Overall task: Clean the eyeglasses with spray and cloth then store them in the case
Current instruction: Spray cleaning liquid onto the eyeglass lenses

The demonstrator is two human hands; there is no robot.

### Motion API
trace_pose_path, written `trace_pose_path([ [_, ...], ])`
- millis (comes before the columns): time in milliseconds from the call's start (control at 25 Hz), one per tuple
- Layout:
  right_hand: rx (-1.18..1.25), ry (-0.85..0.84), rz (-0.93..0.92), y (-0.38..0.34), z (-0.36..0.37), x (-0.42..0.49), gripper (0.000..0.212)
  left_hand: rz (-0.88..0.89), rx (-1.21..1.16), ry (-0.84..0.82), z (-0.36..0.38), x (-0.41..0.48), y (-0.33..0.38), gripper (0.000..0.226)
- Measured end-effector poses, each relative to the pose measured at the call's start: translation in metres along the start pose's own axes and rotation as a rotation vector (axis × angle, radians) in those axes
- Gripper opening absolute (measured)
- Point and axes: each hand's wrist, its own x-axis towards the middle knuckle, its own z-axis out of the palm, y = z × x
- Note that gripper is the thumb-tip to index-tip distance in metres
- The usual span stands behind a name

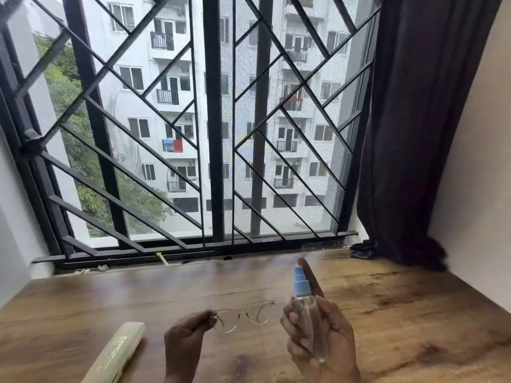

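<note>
Head view: L grip [185, 334] tight on eyeglasses [227, 321] corner, R grip [339, 334] round spray bottle [306, 317].

You can see only your two hands, both at the near edge. Your left hand [185, 335], left of centre, is bare, and so is the wrist below it, down to where the picture cuts it off. Your right hand [338, 338], right of centre, is also bare to the wrist. Its fingers [313, 280] are long and slim, tapering to narrow tips. The left hand's knuckles look rounded and compact. Both hands are somewhat blurred, so your nails and the finer lines of the skin cannot be made out.
</note>
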Motion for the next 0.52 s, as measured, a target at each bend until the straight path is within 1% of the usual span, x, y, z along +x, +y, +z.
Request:
trace_pose_path([
  [80,-0.014,0.009,0.014,0.0,-0.002,-0.001,0.052,0.003,-0.003,0.001,0.0,0.001,-0.002,0.051],
  [160,-0.007,0.043,0.02,-0.002,0.001,-0.003,0.053,0.005,-0.013,0.013,0.001,0.001,-0.003,0.051],
  [200,-0.023,0.092,0.029,-0.003,0.005,-0.003,0.055,0.007,-0.012,0.024,0.002,0.002,-0.002,0.052],
  [240,-0.081,0.175,0.034,-0.003,0.008,-0.002,0.059,0.009,-0.009,0.035,0.003,0.002,0.0,0.053],
  [280,-0.197,0.295,0.028,-0.002,0.008,-0.002,0.065,0.012,-0.012,0.045,0.005,0.002,0.002,0.054],
  [320,-0.407,0.447,0.007,0.001,0.007,-0.001,0.069,0.016,-0.022,0.053,0.007,0.003,0.006,0.056],
  [360,-0.667,0.564,-0.005,0.008,0.006,0.001,0.069,0.021,-0.028,0.065,0.009,0.004,0.01,0.058],
  [400,-0.968,0.608,-0.009,0.019,0.003,0.002,0.069,0.028,-0.031,0.079,0.011,0.006,0.013,0.058],
  [480,-1.565,0.595,-0.048,0.043,-0.005,0.004,0.073,0.05,-0.015,0.1,0.014,0.013,0.017,0.056],
  [520,-1.784,0.561,-0.052,0.053,-0.007,0.005,0.075,0.068,0.003,0.101,0.016,0.017,0.02,0.054],
])
